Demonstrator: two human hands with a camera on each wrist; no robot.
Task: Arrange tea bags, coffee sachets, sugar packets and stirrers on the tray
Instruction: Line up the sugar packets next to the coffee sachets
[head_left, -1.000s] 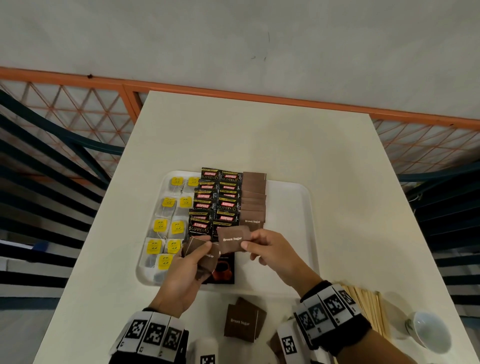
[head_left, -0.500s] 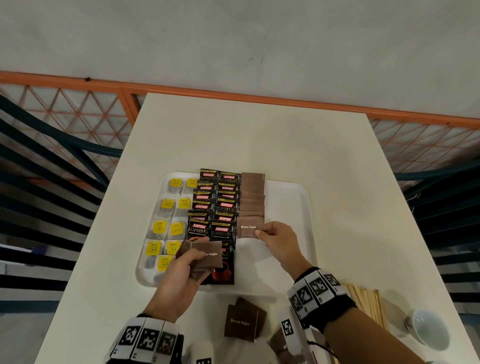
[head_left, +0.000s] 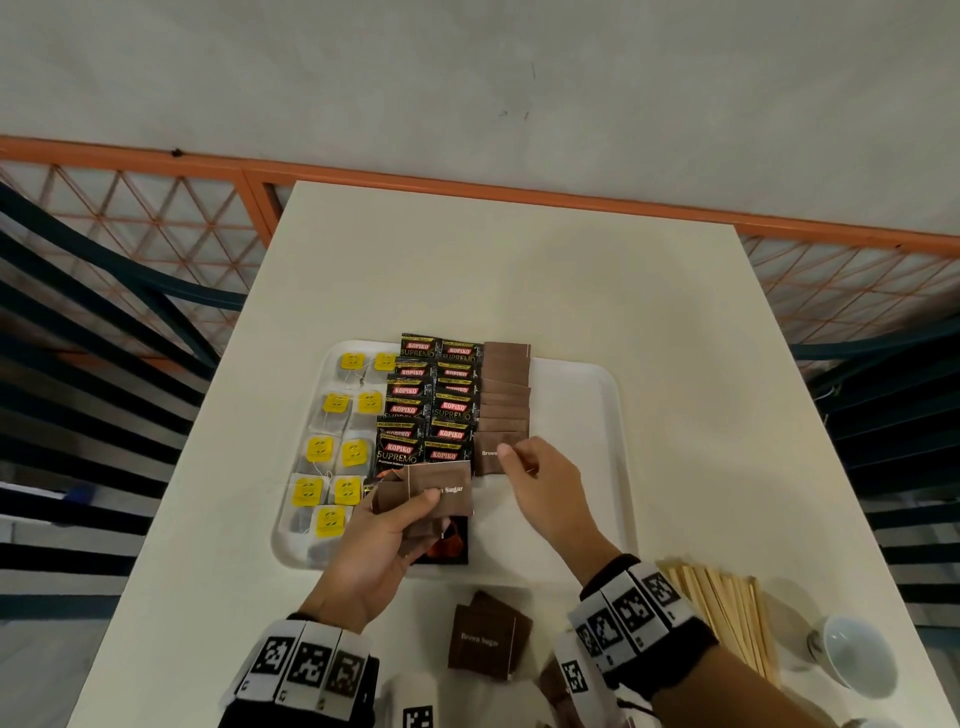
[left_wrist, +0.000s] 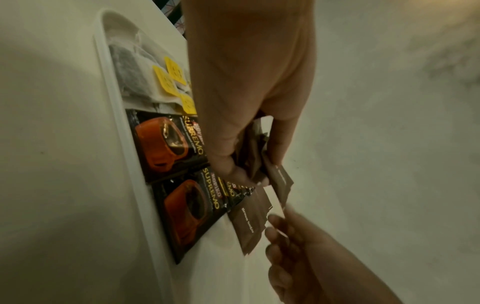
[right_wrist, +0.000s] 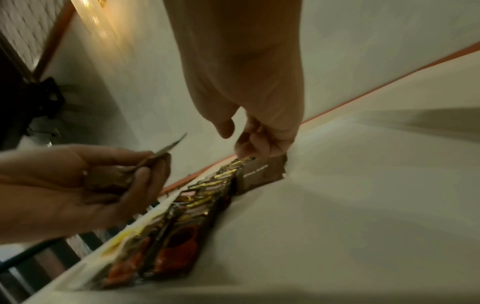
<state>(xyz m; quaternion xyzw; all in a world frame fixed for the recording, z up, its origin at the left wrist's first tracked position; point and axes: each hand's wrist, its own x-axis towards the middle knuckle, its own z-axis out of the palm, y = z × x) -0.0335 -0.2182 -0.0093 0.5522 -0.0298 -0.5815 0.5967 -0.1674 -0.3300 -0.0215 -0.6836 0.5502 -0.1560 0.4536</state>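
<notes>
A white tray (head_left: 582, 415) holds tea bags (head_left: 337, 447) with yellow tags on its left, black coffee sachets (head_left: 431, 410) in the middle and a row of brown sugar packets (head_left: 506, 395) beside them. My left hand (head_left: 415, 506) hovers over the tray's near edge and grips a small stack of sugar packets (head_left: 441, 488) (left_wrist: 254, 156). The nearest packet of the row (head_left: 485, 454) (right_wrist: 259, 172) lies flat on the tray. My right hand (head_left: 511, 454) rests its fingertips (right_wrist: 246, 144) on it, with the thumb lifted off.
More brown sugar packets (head_left: 488, 642) lie on the table in front of the tray. Wooden stirrers (head_left: 727, 613) and a white cup (head_left: 852, 654) sit at the front right. The tray's right part is bare. An orange railing (head_left: 519, 192) runs behind the table.
My right hand took one sugar packet from the left hand's stack, carried it forward and laid it at the near end of the row. The left hand barely moved.
</notes>
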